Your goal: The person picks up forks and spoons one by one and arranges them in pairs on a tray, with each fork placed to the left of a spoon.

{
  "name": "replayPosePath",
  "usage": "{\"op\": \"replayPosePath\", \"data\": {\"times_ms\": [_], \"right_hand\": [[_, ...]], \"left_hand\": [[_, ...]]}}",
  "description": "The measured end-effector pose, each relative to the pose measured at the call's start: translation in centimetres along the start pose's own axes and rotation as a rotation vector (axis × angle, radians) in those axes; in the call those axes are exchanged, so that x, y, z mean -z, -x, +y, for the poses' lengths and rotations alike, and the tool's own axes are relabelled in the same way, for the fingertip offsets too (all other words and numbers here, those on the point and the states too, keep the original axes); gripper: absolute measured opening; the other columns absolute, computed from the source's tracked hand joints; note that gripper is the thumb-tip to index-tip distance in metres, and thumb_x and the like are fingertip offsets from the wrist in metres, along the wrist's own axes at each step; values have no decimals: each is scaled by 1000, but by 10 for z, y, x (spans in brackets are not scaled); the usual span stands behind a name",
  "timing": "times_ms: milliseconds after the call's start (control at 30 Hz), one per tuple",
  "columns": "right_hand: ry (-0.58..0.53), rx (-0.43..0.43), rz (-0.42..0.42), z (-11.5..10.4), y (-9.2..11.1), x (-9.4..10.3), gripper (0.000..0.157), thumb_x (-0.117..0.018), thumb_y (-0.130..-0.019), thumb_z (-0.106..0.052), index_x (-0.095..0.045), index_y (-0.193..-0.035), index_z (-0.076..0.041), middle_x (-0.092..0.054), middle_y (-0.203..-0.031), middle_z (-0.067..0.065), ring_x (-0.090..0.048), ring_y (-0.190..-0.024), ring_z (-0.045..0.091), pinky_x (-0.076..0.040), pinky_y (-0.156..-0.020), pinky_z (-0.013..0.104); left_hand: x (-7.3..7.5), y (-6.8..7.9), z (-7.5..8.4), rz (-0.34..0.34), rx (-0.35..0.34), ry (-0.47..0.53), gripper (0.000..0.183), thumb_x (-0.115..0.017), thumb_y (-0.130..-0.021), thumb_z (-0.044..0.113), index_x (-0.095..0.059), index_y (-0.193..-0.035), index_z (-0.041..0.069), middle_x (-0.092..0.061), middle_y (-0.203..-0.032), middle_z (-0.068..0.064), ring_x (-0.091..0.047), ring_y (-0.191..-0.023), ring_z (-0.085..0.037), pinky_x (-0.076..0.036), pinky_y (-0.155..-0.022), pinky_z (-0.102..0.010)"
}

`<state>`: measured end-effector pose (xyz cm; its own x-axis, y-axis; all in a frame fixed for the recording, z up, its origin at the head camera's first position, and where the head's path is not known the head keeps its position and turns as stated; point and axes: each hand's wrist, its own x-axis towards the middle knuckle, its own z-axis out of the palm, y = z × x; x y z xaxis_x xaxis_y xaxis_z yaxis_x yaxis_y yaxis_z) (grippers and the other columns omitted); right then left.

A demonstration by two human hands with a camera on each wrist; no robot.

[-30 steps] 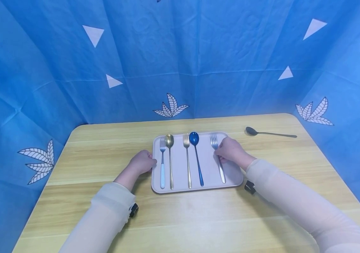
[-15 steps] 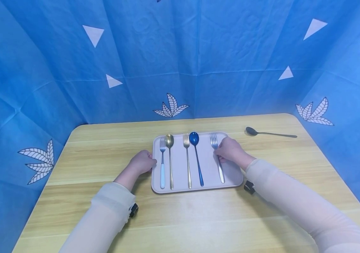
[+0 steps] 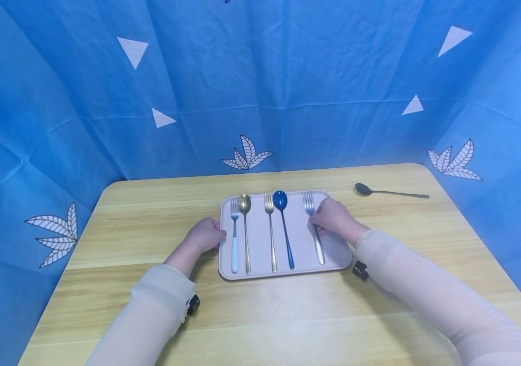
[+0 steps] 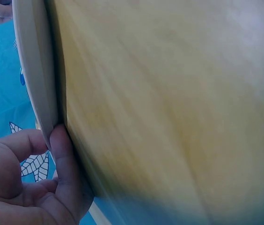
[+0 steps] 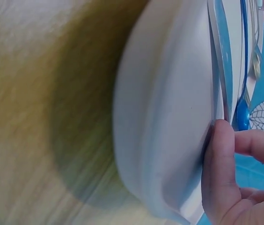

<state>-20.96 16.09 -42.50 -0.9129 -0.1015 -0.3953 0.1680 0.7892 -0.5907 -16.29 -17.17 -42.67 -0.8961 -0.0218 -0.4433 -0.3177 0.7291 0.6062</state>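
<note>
At the left rim of a pale pinkish tray (image 3: 304, 239), my left hand (image 3: 207, 234) pinches the edge between thumb and fingers, as the left wrist view shows. My right hand (image 3: 335, 217) pinches the silver fork (image 3: 319, 249) by its neck, over the tray's right part; the handle's lower end lies near the tray floor. Left of it on the tray lie a blue spoon (image 3: 281, 200), a gold fork (image 3: 271, 223), a gold spoon (image 3: 244, 204) and a fork with a light blue handle (image 3: 235, 251), all with heads toward the back.
A black spoon (image 3: 391, 193) lies on the wooden table (image 3: 260, 320) to the right of the tray, near the back edge. A blue patterned curtain (image 3: 260, 76) hangs behind and on both sides of the table.
The silver fork's handle end has swung slightly to the left in my right hand. My left hand stays at the tray's rim, and the other cutlery has not moved.
</note>
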Motion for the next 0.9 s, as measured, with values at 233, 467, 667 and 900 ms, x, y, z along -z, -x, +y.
{"op": "replayPosePath", "data": {"times_ms": [233, 467, 667, 900], "right_hand": [[-48, -6, -28, 0, 1, 1, 14, -68, -88, -11, -68, -88, 3, -69, -77, 11, -68, -64, 16, -57, -63, 29], [-52, -11, -45, 0, 1, 2, 15, -69, -89, -12, -68, -90, 3, -69, -79, 12, -68, -65, 16, -57, -63, 29], [-19, 22, -54, 1, 4, 13, 19, -68, -91, -15, -71, -91, 3, -71, -79, 11, -70, -66, 17, -58, -67, 31], [13, 45, -59, 11, 10, 29, 20, -66, -92, -15, -69, -88, 5, -71, -78, 11, -71, -66, 18, -58, -69, 32]], "left_hand": [[1, -1, -1, -8, 14, 15, 15, -55, -94, 16, -49, -86, 5, -54, -79, -8, -49, -67, -20, -41, -61, -31], [0, -1, -2, -5, 23, 12, 15, -55, -94, 16, -49, -87, 5, -54, -80, -9, -50, -68, -21, -42, -61, -31], [1, 1, -2, -1, 18, 15, 16, -55, -95, 16, -49, -86, 5, -54, -80, -9, -50, -68, -21, -41, -61, -31], [-1, -2, -2, 0, 18, 20, 15, -56, -93, 16, -49, -86, 5, -54, -80, -9, -50, -68, -21, -42, -61, -31]]}}
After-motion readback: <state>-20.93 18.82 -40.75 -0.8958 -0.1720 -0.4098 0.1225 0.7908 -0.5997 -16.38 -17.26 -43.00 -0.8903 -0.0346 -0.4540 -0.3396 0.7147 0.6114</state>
